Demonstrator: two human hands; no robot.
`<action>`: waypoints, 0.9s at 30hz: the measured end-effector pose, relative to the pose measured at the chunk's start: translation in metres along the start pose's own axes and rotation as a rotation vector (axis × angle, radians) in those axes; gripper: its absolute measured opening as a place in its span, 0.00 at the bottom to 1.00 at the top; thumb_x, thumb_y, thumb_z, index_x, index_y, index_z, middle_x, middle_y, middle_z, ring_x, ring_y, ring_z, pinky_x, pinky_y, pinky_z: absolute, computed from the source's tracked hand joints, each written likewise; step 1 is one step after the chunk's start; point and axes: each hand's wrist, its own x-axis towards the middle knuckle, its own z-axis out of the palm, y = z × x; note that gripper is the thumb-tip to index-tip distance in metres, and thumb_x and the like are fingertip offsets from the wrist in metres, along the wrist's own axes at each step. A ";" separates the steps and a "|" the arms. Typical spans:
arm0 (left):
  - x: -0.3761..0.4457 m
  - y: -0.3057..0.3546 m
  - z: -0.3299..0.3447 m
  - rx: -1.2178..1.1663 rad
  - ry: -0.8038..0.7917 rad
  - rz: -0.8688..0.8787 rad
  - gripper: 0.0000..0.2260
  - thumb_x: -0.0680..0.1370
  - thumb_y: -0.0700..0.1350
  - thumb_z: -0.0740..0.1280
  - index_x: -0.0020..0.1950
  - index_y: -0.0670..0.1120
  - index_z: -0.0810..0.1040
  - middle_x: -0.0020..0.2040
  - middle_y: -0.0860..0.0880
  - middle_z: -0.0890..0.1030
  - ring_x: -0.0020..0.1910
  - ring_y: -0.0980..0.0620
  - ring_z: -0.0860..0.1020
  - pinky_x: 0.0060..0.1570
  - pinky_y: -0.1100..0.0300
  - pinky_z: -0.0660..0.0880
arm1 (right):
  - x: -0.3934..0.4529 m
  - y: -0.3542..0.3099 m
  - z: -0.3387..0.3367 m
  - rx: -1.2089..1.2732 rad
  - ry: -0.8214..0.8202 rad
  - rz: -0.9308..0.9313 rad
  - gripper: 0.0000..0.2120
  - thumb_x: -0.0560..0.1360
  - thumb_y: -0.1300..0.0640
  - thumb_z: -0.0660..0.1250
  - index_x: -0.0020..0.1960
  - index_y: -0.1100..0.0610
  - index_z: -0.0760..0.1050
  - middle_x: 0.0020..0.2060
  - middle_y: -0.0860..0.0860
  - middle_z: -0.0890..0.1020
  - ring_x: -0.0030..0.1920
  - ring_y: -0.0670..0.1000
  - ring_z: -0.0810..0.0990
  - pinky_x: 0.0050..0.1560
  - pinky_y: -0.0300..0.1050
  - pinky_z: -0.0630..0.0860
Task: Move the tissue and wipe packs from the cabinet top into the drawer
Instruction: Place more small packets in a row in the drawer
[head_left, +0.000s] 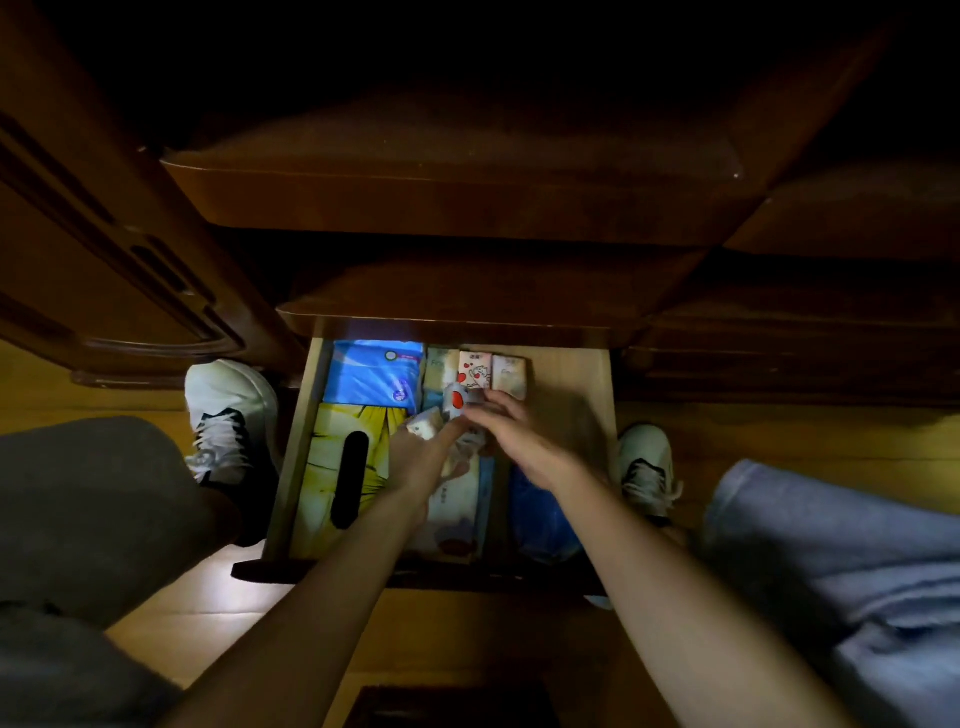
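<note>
Red-spotted small pack (458, 401) is being pinched by the right hand (511, 434). The left hand (423, 457) is gripping another pack (425, 423); both should be slotted upright beside the back row (475, 371) in the drawer (597, 395).

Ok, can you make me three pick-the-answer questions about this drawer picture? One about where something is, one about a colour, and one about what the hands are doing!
1. Where does the blue pack lie in the drawer?
A. back left corner
B. front right corner
C. on the floor

2. What colour is the big pack with the long dark slot?
A. green
B. yellow
C. purple

3. What are the two hands doing?
A. hanging at the sides
B. pushing the drawer closed
C. handling small packs over the open drawer

Answers:
1. A, it sits at the far left, just under the cabinet edge.
2. B, its wrapper is yellow around the slot.
3. C, the left hand and right hand meet over the drawer's middle, fingers on small packs, and the drawer is pulled out.
</note>
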 end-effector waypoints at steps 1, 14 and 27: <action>0.000 0.000 0.002 0.021 -0.019 0.010 0.09 0.74 0.41 0.75 0.53 0.44 0.82 0.45 0.42 0.86 0.41 0.45 0.85 0.32 0.58 0.79 | 0.000 0.004 -0.003 -0.003 0.001 -0.021 0.31 0.74 0.41 0.72 0.74 0.44 0.66 0.58 0.42 0.72 0.56 0.43 0.73 0.52 0.42 0.72; -0.017 0.003 -0.014 -0.011 -0.035 0.002 0.14 0.78 0.32 0.63 0.60 0.46 0.71 0.49 0.36 0.77 0.47 0.39 0.77 0.49 0.47 0.76 | 0.046 -0.010 -0.051 -0.081 0.771 -0.083 0.23 0.81 0.65 0.63 0.74 0.56 0.65 0.67 0.59 0.77 0.65 0.59 0.78 0.57 0.47 0.75; 0.006 -0.007 -0.008 0.266 -0.025 0.196 0.19 0.72 0.44 0.79 0.59 0.46 0.77 0.47 0.52 0.85 0.40 0.63 0.83 0.38 0.66 0.80 | 0.040 0.002 -0.037 -0.571 0.751 0.028 0.29 0.76 0.57 0.71 0.75 0.54 0.66 0.73 0.56 0.68 0.71 0.59 0.71 0.64 0.56 0.76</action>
